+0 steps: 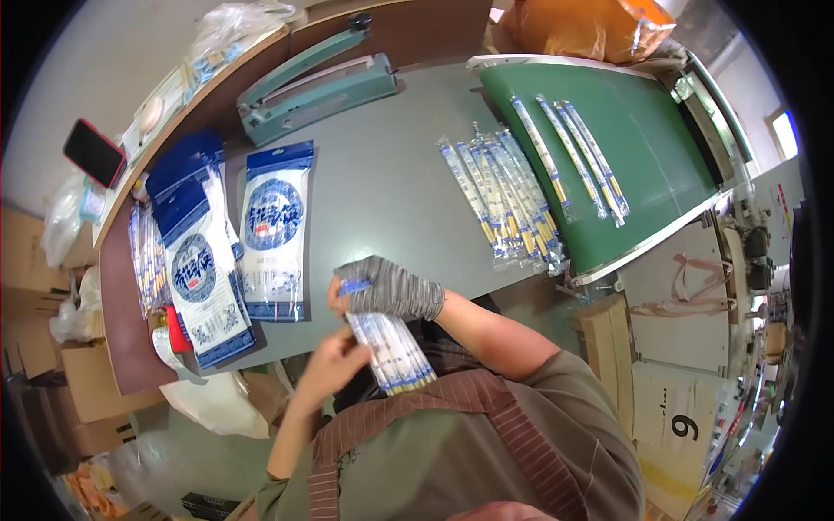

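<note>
Right hand [388,288] in grey knit glove, fingers clamped over top end of bundle of slim clear-wrapped chopstick packets [391,351], held at bench edge, close to torso. Left hand [331,365], bare, closed against bundle's side, probably squaring ends (thumb hidden). Grey bench [382,187] carries 2 rows of blue-and-white printed pouches [274,230], laid flat near hands. Loose packets [508,198] fanned by green conveyor belt [643,165]. Teal heat sealer [317,87] at far edge.
</note>
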A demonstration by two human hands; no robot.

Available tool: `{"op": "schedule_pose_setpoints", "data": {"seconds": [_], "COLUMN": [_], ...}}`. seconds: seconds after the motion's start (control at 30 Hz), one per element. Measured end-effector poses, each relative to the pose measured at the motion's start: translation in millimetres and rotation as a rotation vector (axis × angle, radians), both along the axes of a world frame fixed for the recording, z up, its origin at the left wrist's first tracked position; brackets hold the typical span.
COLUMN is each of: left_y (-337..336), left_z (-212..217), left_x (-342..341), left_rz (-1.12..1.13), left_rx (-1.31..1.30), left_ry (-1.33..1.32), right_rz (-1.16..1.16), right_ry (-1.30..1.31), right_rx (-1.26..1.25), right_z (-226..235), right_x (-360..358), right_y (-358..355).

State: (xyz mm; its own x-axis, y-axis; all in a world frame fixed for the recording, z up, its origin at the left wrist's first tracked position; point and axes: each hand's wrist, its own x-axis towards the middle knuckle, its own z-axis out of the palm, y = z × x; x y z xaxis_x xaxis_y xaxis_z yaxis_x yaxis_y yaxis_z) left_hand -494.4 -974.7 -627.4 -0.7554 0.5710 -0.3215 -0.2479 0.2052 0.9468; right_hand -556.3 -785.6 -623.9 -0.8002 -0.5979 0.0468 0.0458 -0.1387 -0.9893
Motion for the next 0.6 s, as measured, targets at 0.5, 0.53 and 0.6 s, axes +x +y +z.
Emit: {"op": "schedule_pose_setpoints", "data": {"seconds": [0.5, 0.53, 0.6], "left_y": [239.9, 237.2, 223.2], "left_z": [-23.8, -26.4, -30.1], "left_x": [-141.0, -147.9, -160.3], "left_rz": [-0.013, -0.013, 0.001], "left_rx": [-0.424, -0.43, -0.545], "left_ry": [0.856, 0.857, 0.826], "right_rz": [-0.648, -0.687, -0.703], "right_ry": [0.054, 0.036, 0.048], "right_rx": [0.013, -0.037, -0.065], "right_z": [41.6, 40.8, 35.2], "right_x": [105.2, 110.0, 116.9], "right_y": [104.6, 113.4, 125.1]}}
